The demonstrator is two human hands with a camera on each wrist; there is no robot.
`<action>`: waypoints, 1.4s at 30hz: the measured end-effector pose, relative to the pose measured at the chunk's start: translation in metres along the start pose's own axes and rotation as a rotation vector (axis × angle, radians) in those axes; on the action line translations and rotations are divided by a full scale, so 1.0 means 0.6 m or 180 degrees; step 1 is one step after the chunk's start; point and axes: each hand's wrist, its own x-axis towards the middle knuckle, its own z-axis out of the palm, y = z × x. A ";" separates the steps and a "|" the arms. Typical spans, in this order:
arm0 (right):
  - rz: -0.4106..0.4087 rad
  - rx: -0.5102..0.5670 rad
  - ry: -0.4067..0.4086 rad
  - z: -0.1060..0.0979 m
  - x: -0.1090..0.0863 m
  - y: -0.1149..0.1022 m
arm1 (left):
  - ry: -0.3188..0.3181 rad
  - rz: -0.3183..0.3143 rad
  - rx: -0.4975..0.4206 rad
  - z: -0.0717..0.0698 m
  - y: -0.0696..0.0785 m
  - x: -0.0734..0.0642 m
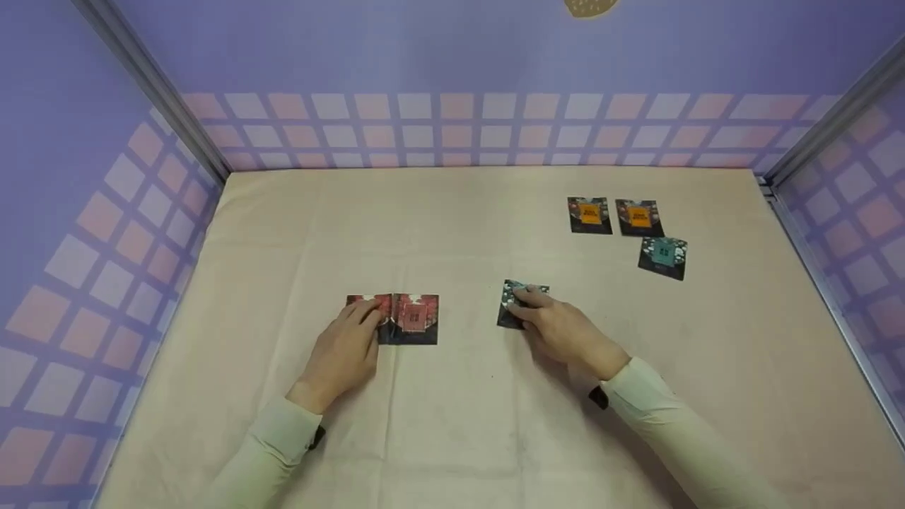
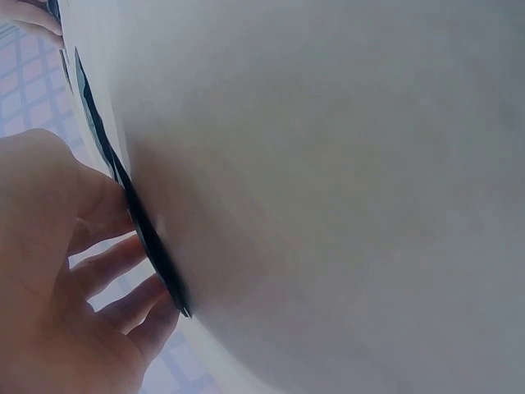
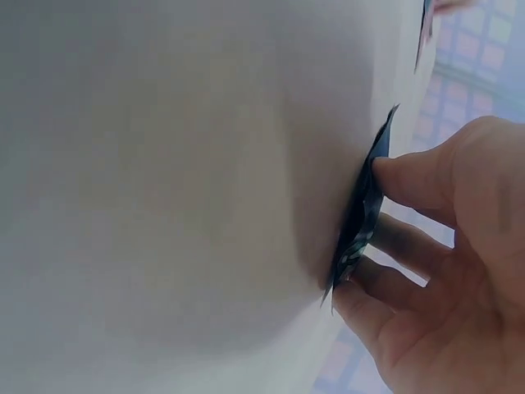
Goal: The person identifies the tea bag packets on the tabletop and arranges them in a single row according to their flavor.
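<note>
Two flat red-and-black packets lie side by side on the cloth, edges together. My left hand rests on the left packet, its fingers covering much of the front; the right packet is uncovered. Seen from the left wrist, fingertips touch the thin dark packet from above. Right of these, my right hand lies over a teal-and-black packet, thumb and fingers spread across its face. That packet looks slightly bent in the right wrist view, close to the cloth.
Toward the back right lie two orange-and-black packets, one on the left and one on the right. Another teal-and-black packet lies askew below them. A cream cloth covers the table; patterned walls stand around it.
</note>
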 end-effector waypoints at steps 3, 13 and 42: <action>-0.0109 -0.0074 0.0017 0.003 0.002 -0.012 | -0.0035 -0.0011 0.0008 0.000 0.002 0.003; -0.0161 -0.0061 -0.0106 0.012 0.021 -0.049 | 0.0012 0.0028 0.0012 0.000 0.001 0.003; -0.0340 -0.0242 -0.0255 0.034 0.069 -0.118 | -0.0081 -0.0012 0.0015 0.001 -0.002 0.003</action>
